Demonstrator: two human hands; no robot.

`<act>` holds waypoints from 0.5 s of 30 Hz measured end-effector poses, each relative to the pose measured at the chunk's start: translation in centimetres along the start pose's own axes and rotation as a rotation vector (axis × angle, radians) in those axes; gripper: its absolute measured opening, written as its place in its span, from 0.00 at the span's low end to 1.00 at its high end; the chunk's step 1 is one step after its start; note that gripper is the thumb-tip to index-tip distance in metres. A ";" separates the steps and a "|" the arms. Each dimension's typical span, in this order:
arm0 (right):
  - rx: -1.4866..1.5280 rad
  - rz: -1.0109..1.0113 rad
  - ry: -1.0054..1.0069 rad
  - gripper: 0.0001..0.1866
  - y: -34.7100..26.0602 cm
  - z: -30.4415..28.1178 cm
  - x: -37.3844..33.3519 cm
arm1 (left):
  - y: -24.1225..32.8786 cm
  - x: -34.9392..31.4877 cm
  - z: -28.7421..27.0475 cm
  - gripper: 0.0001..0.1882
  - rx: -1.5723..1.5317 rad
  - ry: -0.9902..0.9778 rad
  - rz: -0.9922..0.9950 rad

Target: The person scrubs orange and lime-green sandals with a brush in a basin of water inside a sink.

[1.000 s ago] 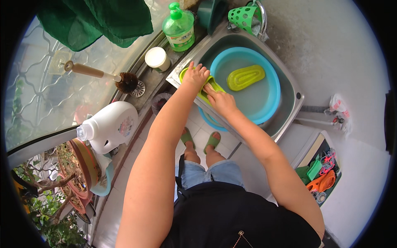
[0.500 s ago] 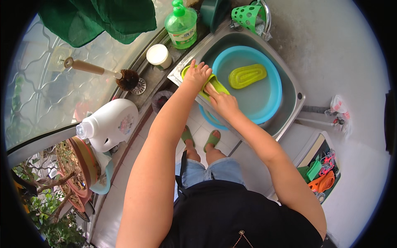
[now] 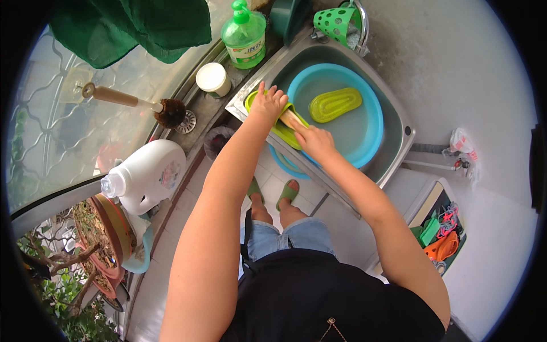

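On the left corner of the sink's rim lies a yellow-green slipper (image 3: pixel 277 133). My left hand (image 3: pixel 268 104) presses over its far left end, fingers spread across it and gripping it. My right hand (image 3: pixel 315 142) is closed on a pale wooden scrub brush (image 3: pixel 292 119), which is against the slipper; its bristles are hidden. A second yellow-green slipper (image 3: pixel 336 105) sits sole-up in the water of a blue basin (image 3: pixel 380 117), just beyond my right hand.
The basin stands in a metal sink (image 3: pixel 408 130). Along the ledge are a green pump bottle (image 3: pixel 244 40), a white tub (image 3: pixel 213 78), a brown round brush (image 3: pixel 171 113) and a large white jug (image 3: pixel 151 171). A green perforated basket (image 3: pixel 336 24) hangs by the tap.
My right hand and the brush have shifted slightly rightward along the slipper, so more of the wood shows. My left hand stays on the slipper. The whole view has shifted a little.
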State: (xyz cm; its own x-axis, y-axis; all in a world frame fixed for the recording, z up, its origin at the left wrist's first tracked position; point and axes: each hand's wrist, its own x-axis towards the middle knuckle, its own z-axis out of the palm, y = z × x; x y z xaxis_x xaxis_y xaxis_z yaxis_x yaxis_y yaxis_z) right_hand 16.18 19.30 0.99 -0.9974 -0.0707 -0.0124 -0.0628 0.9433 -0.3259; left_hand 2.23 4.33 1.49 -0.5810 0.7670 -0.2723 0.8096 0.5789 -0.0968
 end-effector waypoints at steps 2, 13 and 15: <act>0.048 0.004 -0.065 0.24 2.2 -2.4 -5.3 | -0.4 -0.4 1.2 0.35 -0.024 0.054 -0.003; 0.091 -0.028 0.004 0.27 -1.2 1.7 1.4 | 2.2 1.1 -1.1 0.26 0.162 -0.128 -0.151; 0.033 0.003 -0.152 0.26 0.5 -1.1 -3.1 | 2.3 0.6 -0.6 0.26 0.137 -0.091 -0.163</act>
State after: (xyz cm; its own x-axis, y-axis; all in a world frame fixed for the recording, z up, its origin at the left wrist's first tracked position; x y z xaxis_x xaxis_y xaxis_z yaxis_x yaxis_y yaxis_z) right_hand 19.20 20.34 1.86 -0.9808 -0.1179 -0.1553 -0.0557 0.9328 -0.3560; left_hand 3.69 6.28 1.68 -0.7001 0.6347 -0.3272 0.7131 0.6451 -0.2744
